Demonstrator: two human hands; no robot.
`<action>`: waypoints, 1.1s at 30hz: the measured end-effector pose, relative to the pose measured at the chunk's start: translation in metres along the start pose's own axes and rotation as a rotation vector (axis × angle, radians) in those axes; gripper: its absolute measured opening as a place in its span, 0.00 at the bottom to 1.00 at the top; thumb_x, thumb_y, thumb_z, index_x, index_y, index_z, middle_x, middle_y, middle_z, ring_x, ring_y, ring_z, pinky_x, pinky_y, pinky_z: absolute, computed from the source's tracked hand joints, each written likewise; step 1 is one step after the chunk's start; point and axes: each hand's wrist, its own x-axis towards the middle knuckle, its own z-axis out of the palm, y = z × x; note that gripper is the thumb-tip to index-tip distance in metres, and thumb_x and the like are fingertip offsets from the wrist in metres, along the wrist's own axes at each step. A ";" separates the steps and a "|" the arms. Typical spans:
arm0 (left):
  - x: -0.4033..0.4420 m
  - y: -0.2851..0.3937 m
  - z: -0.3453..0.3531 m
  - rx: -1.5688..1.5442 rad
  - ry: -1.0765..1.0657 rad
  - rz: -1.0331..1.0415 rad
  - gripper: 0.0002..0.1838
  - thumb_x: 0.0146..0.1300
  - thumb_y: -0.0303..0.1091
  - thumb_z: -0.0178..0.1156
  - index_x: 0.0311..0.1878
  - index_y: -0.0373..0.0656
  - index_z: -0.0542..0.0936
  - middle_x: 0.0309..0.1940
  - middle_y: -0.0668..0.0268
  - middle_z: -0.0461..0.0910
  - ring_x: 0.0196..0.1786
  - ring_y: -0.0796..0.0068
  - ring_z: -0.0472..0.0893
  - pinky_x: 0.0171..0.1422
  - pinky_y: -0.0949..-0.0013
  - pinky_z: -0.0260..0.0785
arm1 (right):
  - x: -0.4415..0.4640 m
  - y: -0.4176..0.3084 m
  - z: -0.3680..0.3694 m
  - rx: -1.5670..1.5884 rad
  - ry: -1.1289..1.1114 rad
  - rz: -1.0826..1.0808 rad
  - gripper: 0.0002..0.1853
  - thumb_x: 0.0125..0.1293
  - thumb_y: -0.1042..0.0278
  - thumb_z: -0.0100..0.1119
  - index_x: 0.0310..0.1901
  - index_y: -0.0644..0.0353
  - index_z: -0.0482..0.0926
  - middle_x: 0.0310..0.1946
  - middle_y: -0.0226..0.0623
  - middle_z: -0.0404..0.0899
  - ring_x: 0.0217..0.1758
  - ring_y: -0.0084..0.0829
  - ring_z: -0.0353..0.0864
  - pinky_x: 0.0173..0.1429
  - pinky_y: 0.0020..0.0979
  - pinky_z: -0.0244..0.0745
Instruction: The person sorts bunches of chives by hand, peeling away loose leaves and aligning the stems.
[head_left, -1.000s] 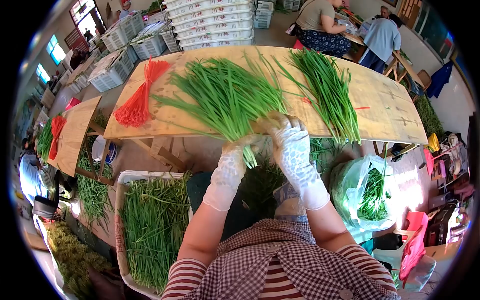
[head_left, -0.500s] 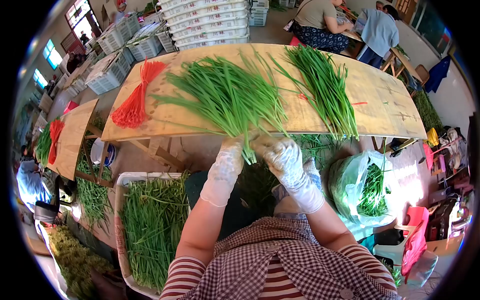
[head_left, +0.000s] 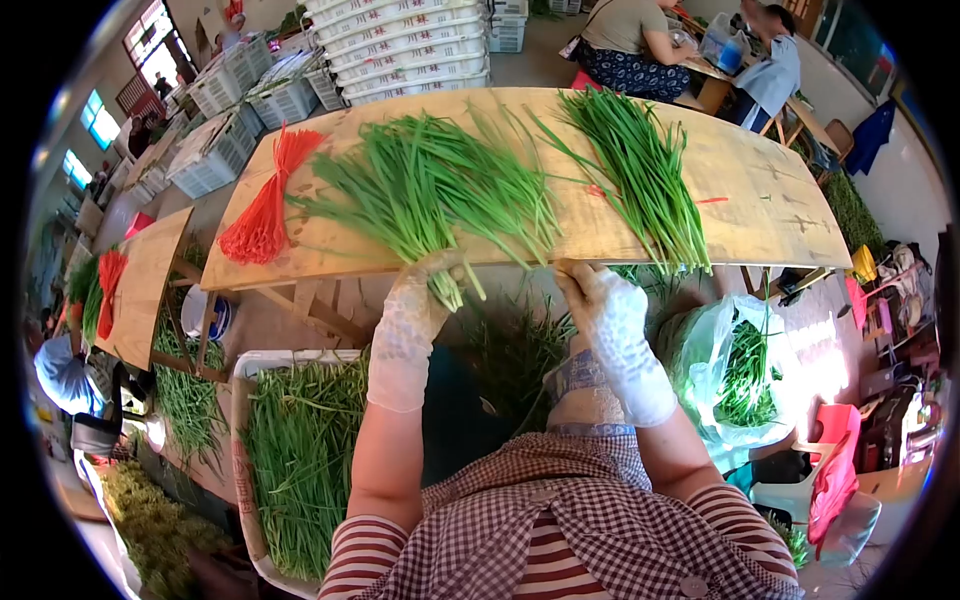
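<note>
Both my hands wear pale patterned gloves. At the front edge of the wooden table [head_left: 770,225], my left hand [head_left: 425,295] is wrapped round the stem ends of a bunch of long green stalks [head_left: 405,185], whose leaves fan out over the boards. To its right, my right hand [head_left: 600,295] is closed at the table edge, its fingertips pressed together; what they hold, if anything, is too small to tell. Loose stalks lie between the hands. Farther right rests another green bundle [head_left: 645,180] near a thin red tie [head_left: 712,200]. Red ties [head_left: 270,205] lie in a bundle at the left.
A white crate [head_left: 243,450] of green stalks stands below left, and a plastic bag [head_left: 700,375] of greens below right. Stacked white crates [head_left: 410,55] rise behind the table. Two people sit at the back right; another person [head_left: 65,375] is at far left.
My left hand has moved left with the stalks, and my right hand has moved right, away from it. The gap between my hands is wider. A person at the back right has shifted posture.
</note>
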 end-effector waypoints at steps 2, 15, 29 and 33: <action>-0.005 -0.010 0.007 0.029 0.167 -0.022 0.12 0.57 0.28 0.65 0.44 0.39 0.79 0.34 0.68 0.79 0.31 0.74 0.78 0.33 0.71 0.74 | 0.015 -0.010 0.012 -0.062 -0.053 0.051 0.11 0.58 0.56 0.64 0.36 0.53 0.82 0.23 0.40 0.80 0.24 0.41 0.81 0.29 0.38 0.74; 0.009 -0.052 0.003 0.152 0.154 0.068 0.15 0.64 0.27 0.58 0.52 0.28 0.76 0.46 0.53 0.81 0.47 0.63 0.81 0.55 0.64 0.75 | 0.021 -0.037 0.041 0.110 0.015 0.094 0.10 0.57 0.59 0.66 0.33 0.57 0.83 0.23 0.45 0.81 0.25 0.45 0.82 0.31 0.41 0.76; 0.003 -0.042 0.004 0.022 0.154 0.030 0.12 0.61 0.22 0.59 0.48 0.30 0.78 0.39 0.59 0.82 0.39 0.67 0.81 0.45 0.67 0.76 | 0.014 -0.032 0.051 0.660 -0.354 0.312 0.12 0.57 0.65 0.68 0.42 0.57 0.83 0.32 0.44 0.84 0.31 0.37 0.84 0.37 0.33 0.78; -0.007 -0.036 0.009 -0.035 0.047 -0.012 0.11 0.61 0.24 0.59 0.46 0.31 0.79 0.38 0.59 0.82 0.38 0.67 0.81 0.45 0.67 0.76 | 0.037 -0.041 0.018 1.415 -0.482 0.817 0.11 0.66 0.68 0.59 0.44 0.68 0.79 0.32 0.37 0.83 0.33 0.23 0.81 0.35 0.24 0.75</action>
